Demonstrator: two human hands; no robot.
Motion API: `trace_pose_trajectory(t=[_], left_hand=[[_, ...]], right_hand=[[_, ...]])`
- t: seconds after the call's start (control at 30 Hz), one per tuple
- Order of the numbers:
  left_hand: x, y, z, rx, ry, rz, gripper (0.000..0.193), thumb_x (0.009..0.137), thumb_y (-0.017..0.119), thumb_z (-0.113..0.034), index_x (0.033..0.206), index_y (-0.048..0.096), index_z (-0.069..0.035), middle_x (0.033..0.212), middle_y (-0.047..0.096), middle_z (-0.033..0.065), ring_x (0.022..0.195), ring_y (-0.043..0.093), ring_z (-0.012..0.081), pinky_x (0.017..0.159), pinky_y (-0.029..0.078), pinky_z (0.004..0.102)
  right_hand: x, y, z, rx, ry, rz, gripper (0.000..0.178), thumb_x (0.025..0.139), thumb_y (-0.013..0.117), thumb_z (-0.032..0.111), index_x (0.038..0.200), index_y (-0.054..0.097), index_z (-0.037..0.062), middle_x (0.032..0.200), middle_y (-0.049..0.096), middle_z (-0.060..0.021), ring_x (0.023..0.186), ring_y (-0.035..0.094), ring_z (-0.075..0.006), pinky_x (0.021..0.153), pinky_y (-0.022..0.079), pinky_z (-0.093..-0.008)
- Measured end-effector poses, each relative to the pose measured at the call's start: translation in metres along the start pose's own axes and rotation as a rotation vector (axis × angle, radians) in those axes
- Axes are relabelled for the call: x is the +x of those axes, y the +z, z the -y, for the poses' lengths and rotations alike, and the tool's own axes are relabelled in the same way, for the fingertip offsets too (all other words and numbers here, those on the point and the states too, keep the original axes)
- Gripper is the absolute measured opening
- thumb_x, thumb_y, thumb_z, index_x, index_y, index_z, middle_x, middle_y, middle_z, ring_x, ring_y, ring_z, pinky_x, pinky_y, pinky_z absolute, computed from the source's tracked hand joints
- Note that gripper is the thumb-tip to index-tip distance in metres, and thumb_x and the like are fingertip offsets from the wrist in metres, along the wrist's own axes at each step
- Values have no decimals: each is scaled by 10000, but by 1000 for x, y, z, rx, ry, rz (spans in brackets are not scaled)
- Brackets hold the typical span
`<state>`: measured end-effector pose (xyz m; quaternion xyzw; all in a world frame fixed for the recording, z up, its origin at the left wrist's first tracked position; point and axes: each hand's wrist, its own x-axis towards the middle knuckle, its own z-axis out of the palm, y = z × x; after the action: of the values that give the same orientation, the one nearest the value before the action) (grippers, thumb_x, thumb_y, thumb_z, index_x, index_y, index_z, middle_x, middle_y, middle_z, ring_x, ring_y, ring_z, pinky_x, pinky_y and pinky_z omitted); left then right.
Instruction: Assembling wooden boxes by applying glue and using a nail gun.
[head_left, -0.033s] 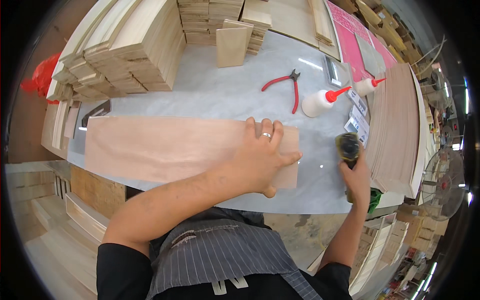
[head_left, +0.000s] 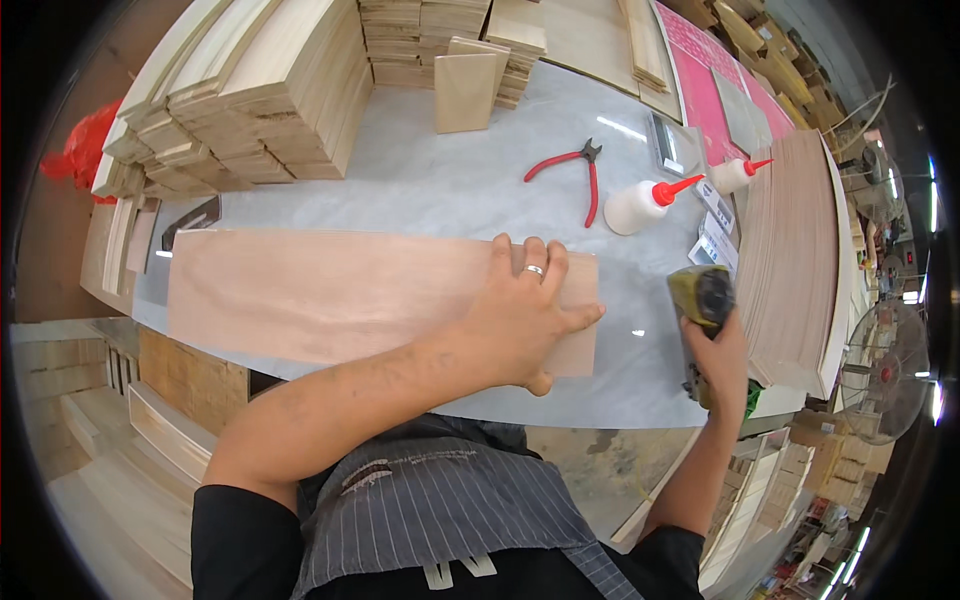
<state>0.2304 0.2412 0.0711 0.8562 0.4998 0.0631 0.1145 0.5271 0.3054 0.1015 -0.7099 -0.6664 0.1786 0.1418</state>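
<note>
The left hand [head_left: 530, 315], spread wide, lay across the right end of a thin wooden board [head_left: 340, 295]. The board was flat on the grey desk [head_left: 450, 190], its long axis running left to right. The right hand [head_left: 722, 355] was wrapped around a yellow-and-black tool [head_left: 690, 293]. Printing showed on the striped apron [head_left: 450, 520] and on cards [head_left: 714, 248] near a white bottle [head_left: 630, 212].

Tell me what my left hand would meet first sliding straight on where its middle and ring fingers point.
From the board, your left hand would probably meet the pliers first, lying open on the table; fisheye bend makes the line and depth uncertain.
</note>
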Motion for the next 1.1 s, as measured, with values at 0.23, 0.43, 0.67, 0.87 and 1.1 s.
trace_pose_trajectory(t=[0.23,0.43,0.67,0.87,1.1], left_hand=[[2,4,0,17,13,-15,947,563,846,-533,1449,559,-357,1420,413,351,1306,415,509,1029,306,714],[4,0,0,21,6,12,918,579,837,-534,1440,570,-359,1418,412,347,1317,404,506,1022,313,705],[3,-2,-1,18,4,27,932,578,845,-538,1446,564,-350,1409,416,334,1310,403,490,1020,314,702],[2,0,-2,38,11,24,935,584,846,-540,1453,550,-362,1415,407,324,1310,390,484,1029,298,700],[5,2,4,11,15,17,928,566,845,-553,1428,564,-360,1414,404,310,1299,393,490,1012,304,691]], right_hand=[[-14,-35,62,211,-107,154,396,737,886,131,1061,728,-30,970,772,-124,881,741,-173,793,572,-335],[-8,-30,68,112,-304,223,399,726,891,116,1060,730,-34,960,775,-120,846,750,-186,762,584,-337],[-8,-24,70,140,-326,237,396,726,874,88,1066,721,-44,978,772,-133,861,747,-191,773,581,-345],[-8,-29,83,-15,-278,283,388,730,860,77,1073,719,-36,980,771,-129,862,741,-190,773,579,-349],[-52,-53,69,-3,-131,295,407,723,870,77,1073,700,-41,977,763,-122,862,730,-184,775,575,-343]])
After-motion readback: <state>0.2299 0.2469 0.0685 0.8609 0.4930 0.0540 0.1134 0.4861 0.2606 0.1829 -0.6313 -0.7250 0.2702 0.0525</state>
